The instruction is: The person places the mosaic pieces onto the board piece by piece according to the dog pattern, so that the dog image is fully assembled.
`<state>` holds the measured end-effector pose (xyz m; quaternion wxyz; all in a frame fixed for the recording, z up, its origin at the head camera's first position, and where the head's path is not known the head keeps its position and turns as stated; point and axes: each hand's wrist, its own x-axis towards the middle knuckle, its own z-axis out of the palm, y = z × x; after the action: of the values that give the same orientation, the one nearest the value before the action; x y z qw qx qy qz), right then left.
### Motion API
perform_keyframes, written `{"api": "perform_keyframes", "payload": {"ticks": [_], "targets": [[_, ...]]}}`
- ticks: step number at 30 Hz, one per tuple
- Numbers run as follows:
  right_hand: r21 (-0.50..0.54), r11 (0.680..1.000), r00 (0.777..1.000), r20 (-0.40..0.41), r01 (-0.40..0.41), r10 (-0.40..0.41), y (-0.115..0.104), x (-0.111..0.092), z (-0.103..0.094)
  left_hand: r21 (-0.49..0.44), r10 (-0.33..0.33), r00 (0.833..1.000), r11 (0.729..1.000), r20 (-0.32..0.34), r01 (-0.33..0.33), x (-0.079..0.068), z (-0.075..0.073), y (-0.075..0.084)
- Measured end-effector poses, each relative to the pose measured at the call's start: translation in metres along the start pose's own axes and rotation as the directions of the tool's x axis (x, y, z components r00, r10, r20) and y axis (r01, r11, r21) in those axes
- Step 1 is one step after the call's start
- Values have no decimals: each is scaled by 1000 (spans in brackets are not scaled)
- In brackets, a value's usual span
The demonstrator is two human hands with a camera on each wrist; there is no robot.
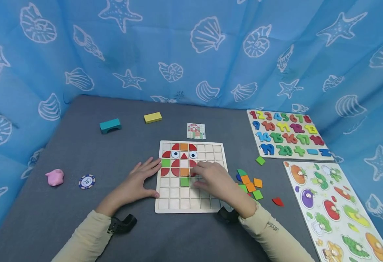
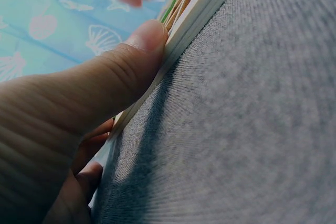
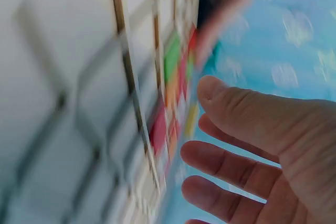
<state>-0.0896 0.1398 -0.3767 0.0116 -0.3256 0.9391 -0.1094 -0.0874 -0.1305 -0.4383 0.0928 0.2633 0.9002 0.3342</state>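
A wooden grid board (image 1: 174,205) lies on the dark grey table, with red, green and orange pieces and two eye pieces set in its upper left squares. Against the board's left edge rests my left hand (image 1: 132,189), fingers extended; in the left wrist view its thumb (image 2: 118,69) touches the board's side. My right hand (image 1: 212,180) is over the middle of the board, beside a green square (image 1: 184,181) and a red piece (image 1: 192,172). The right wrist view shows its thumb (image 3: 236,100) and fingers apart, with nothing between them.
Behind the board lies a picture card (image 1: 196,131). Loose coloured pieces (image 1: 251,187) lie to its right, near a number puzzle (image 1: 289,134) and a vegetable puzzle (image 1: 336,211). Leftward are a teal block (image 1: 110,125), a yellow block (image 1: 152,117), a pink pig figure (image 1: 55,177) and a chip (image 1: 87,181).
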Motion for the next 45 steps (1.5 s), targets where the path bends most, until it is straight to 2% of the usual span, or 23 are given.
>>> {"api": "perform_keyframes", "payload": {"ticks": [7,12,17,25,33,36,40,45], "targets": [[12,990,987,-69,-142,142,47,-46,-23,4,6,1000,1000,-8,-6,-3,-2,-3],[8,981,981,-6,-196,196,67,-76,-21,-2,2,1000,1000,-13,-2,-5,-3,-5],[-27,970,969,47,-240,241,74,-91,-14,2,-1,1000,1000,-12,1,-5,-3,-4],[-36,970,969,32,-242,243,82,-95,-8,7,14,1000,1000,-20,-14,-2,0,-3],[-46,961,960,53,-272,274,87,-102,-9,9,7,1000,1000,6,-7,1,0,-1],[-54,962,962,24,-269,271,84,-101,-11,9,7,1000,1000,11,-7,1,0,-1],[-39,972,972,-48,-234,232,66,-90,-13,6,7,1000,1000,13,-7,1,0,-1],[-26,997,994,-90,-72,69,26,-57,-8,3,6,1000,1000,1,-6,1,0,-2]]}}
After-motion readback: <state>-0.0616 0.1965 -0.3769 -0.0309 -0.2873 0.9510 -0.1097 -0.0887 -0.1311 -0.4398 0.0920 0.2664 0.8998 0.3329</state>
